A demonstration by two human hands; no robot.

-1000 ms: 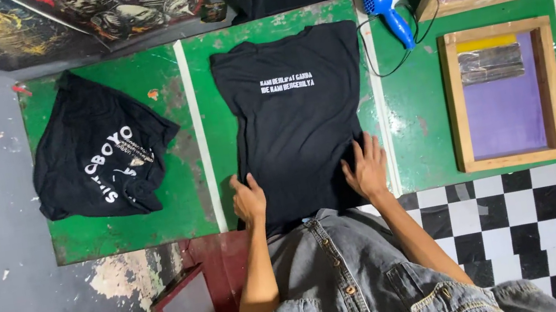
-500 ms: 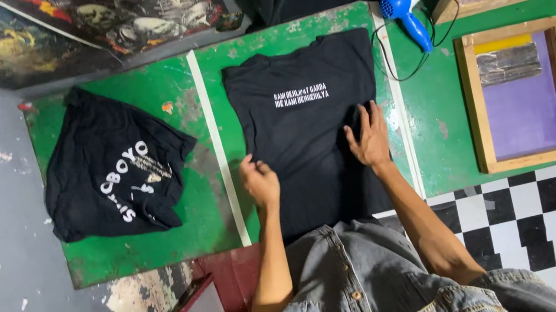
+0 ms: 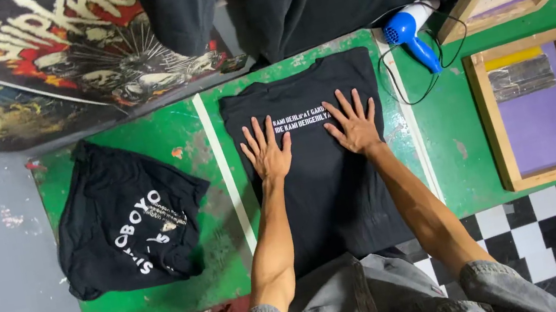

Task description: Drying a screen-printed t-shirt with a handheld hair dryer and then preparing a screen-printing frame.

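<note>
both sets of fingers splayed open, gripping nothing: left hand and right hand press palms-down on a black shirt laid flat on the green tabletop. shirt looks smooth; second shirt lies crumpled at left.

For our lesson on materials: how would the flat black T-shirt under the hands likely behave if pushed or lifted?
Probably floppy: the black T-shirt lies thin and flat on the green table, while a second shirt nearby sits rumpled. Pushed, it would likely wrinkle rather than slide whole; the left hand and right hand press it with spread fingers. It looks light and unbreakable.
</note>
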